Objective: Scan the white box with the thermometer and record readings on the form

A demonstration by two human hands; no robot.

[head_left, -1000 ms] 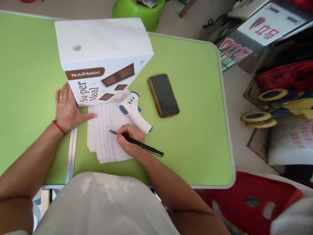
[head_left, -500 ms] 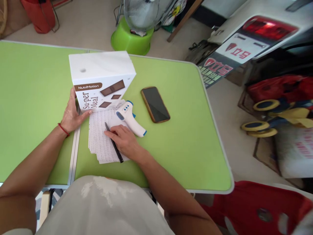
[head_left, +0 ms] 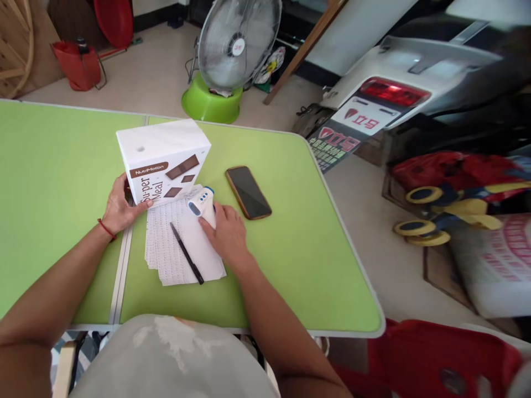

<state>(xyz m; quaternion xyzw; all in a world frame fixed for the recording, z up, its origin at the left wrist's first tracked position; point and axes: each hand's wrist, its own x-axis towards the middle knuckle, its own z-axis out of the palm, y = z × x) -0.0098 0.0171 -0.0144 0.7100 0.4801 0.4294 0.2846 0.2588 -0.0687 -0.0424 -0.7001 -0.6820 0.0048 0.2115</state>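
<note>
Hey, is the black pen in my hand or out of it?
Out: the black pen lies on the papers; your right hand grips the thermometer gun, your left hand the box.

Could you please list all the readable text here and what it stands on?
"NutriMotion": white box
"Su-per Meal": white box, first letter partly hidden
"立马": rear plate of the white vehicle, and dark flap
"中国品牌500强": dark flap
Too small or blurred: the flap's bottom line, writing on the papers, fan hub label, sack print
</note>
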